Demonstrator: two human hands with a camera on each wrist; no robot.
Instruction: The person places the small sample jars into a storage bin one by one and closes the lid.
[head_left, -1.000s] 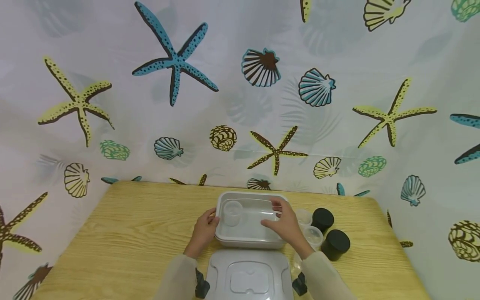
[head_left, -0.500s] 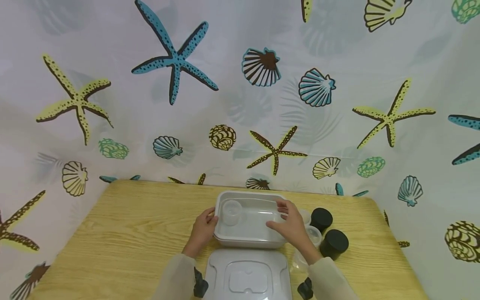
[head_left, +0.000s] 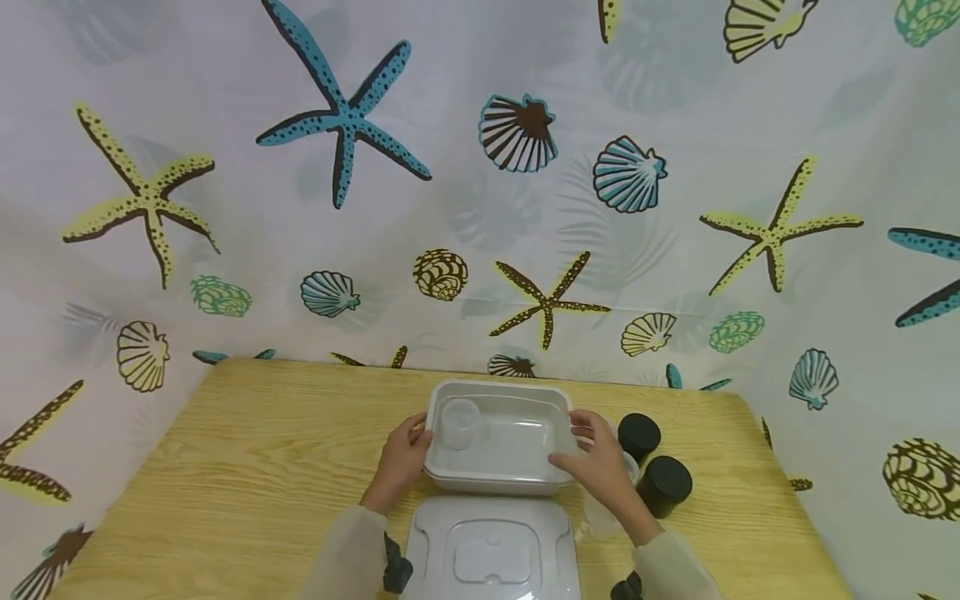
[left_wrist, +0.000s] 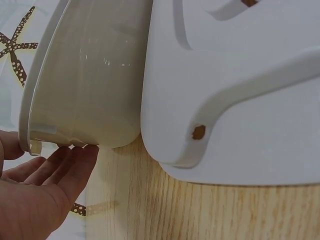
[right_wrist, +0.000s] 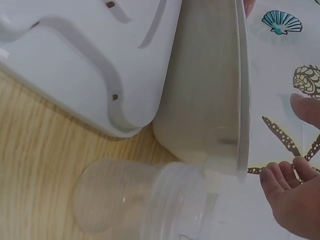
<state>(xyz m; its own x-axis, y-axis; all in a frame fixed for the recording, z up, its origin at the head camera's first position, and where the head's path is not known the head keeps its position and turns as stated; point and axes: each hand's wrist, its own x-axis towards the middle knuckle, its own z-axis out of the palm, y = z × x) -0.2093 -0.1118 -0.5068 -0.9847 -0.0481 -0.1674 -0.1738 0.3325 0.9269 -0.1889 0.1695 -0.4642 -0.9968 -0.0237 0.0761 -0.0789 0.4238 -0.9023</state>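
Note:
A white plastic box (head_left: 498, 483) stands uncovered on the table with one small clear jar (head_left: 460, 425) inside, at its left end. My left hand (head_left: 402, 458) grips the box's left end; in the left wrist view, the fingers (left_wrist: 70, 172) lie against the wall under the rim and the thumb is up at the rim. At the box's right end is my right hand (head_left: 603, 467), fingers and thumb spread apart with nothing between them. Below it, the right wrist view shows a clear jar (right_wrist: 120, 200) beside the box, partly covered by the hand in the head view.
Directly in front of the box lies a white lid (head_left: 491, 550). Two round black-topped containers (head_left: 666, 483) stand to the right, with clear jars (head_left: 600, 517) between them and the box. Behind the wooden table (head_left: 285, 450) hangs a cloth printed with shells and starfish.
My right hand has moved right, from over the inside of the box to its right end. The left hand stays at the left rim, and the jar inside has not moved.

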